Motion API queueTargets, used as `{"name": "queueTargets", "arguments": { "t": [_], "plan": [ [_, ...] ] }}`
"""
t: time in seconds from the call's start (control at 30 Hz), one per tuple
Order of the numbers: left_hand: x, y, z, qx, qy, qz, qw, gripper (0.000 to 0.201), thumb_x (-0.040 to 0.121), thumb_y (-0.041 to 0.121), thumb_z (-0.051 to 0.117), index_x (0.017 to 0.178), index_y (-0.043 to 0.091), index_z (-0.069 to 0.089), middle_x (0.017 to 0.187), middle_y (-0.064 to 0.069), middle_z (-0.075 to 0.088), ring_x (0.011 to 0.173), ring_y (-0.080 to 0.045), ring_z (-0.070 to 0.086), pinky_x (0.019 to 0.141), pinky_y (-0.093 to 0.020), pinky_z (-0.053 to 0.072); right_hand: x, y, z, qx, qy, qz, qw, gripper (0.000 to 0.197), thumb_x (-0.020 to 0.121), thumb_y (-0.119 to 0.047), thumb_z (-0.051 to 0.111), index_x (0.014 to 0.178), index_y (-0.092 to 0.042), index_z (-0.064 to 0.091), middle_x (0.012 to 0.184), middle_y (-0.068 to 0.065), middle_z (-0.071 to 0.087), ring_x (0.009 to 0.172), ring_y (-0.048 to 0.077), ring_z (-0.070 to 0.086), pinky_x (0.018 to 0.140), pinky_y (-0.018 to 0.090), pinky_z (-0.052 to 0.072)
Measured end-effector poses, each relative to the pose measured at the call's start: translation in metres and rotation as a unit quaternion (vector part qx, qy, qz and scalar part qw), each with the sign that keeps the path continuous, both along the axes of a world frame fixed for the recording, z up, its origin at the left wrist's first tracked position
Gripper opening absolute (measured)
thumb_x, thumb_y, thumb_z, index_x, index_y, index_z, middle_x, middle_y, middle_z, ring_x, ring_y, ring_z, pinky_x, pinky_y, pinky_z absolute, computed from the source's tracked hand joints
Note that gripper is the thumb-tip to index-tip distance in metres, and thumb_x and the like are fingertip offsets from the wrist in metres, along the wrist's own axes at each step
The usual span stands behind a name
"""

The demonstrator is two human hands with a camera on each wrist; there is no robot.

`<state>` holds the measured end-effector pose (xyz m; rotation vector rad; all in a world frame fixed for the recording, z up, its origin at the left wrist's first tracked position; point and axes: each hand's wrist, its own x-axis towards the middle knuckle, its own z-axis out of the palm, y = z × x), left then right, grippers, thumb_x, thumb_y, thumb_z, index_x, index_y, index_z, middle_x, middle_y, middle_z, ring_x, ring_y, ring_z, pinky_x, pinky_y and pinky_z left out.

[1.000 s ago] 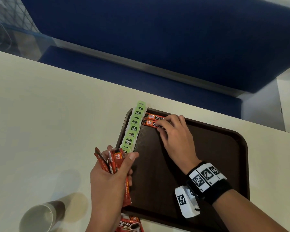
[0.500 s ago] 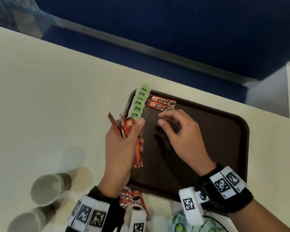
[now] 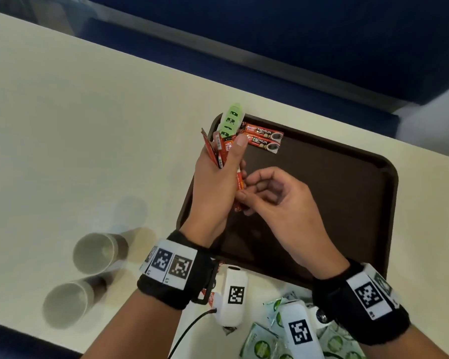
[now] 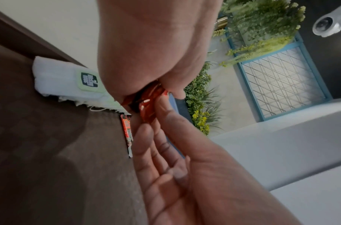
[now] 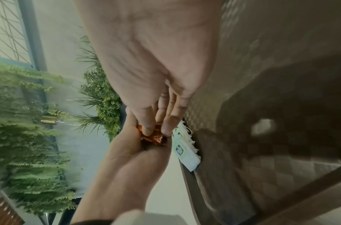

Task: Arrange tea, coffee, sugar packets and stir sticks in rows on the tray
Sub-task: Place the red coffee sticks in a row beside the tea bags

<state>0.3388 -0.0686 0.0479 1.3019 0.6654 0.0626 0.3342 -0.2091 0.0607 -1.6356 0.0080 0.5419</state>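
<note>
My left hand (image 3: 230,161) grips a bundle of red coffee sticks (image 3: 219,149) upright over the left side of the brown tray (image 3: 335,193). At the bundle's lower end, my right hand (image 3: 252,189) pinches one coffee stick (image 3: 240,183); the right wrist view shows thumb and fingers closed on its orange end (image 5: 152,138). Two coffee sticks (image 3: 263,138) lie side by side at the tray's far left corner. A row of green-tagged tea bags (image 3: 231,120) runs along the tray's left edge, its near part hidden by my left hand.
Two paper cups (image 3: 99,252) (image 3: 68,301) lie on their sides on the cream table (image 3: 88,138), left of my left wrist. Green packets (image 3: 263,343) are piled at the table's near edge below the tray. A blue bench (image 3: 322,47) runs behind the table.
My right hand left the two laid coffee sticks, drew back to my left hand and now pinches a stick in the bundle. The left hand with the bundle moved slightly up the tray's left edge.
</note>
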Motion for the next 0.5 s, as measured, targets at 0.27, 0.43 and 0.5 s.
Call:
{"name": "queueTargets", "arguments": {
  "t": [0.27, 0.43, 0.5],
  "plan": [
    [-0.005, 0.017, -0.002, 0.068, -0.019, -0.076, 0.995, 0.040, 0.101, 0.043, 0.073, 0.129, 0.015, 0.069, 0.083, 0.002, 0.073, 0.068, -0.010, 0.069, 0.063, -0.024, 0.057, 0.007, -0.014, 0.002, -0.055, -0.007, 0.020, 0.998, 0.010, 0.099, -0.016, 0.074, 0.108, -0.018, 0.076, 0.100, 0.005, 0.076, 0.094, 0.018, 0.075, 0.079, 0.028, 0.062],
    [-0.011, 0.020, -0.007, 0.068, -0.021, -0.067, 0.995, 0.038, 0.094, 0.039, 0.082, 0.117, 0.011, 0.070, 0.072, -0.007, 0.060, 0.055, -0.012, 0.055, 0.052, -0.021, 0.049, 0.010, -0.018, -0.001, -0.099, -0.054, -0.014, 0.994, 0.008, 0.101, -0.015, 0.071, 0.106, -0.021, 0.069, 0.100, -0.002, 0.076, 0.096, 0.017, 0.078, 0.087, 0.041, 0.065],
    [-0.013, 0.018, -0.009, 0.047, -0.016, -0.059, 0.997, 0.040, 0.092, 0.040, 0.084, 0.115, 0.010, 0.071, 0.071, -0.008, 0.057, 0.055, -0.013, 0.052, 0.053, -0.022, 0.048, 0.010, -0.018, -0.003, -0.126, -0.094, -0.017, 0.987, 0.011, 0.099, -0.017, 0.074, 0.104, -0.025, 0.068, 0.100, -0.004, 0.076, 0.097, 0.015, 0.076, 0.089, 0.043, 0.064]
  ]
}}
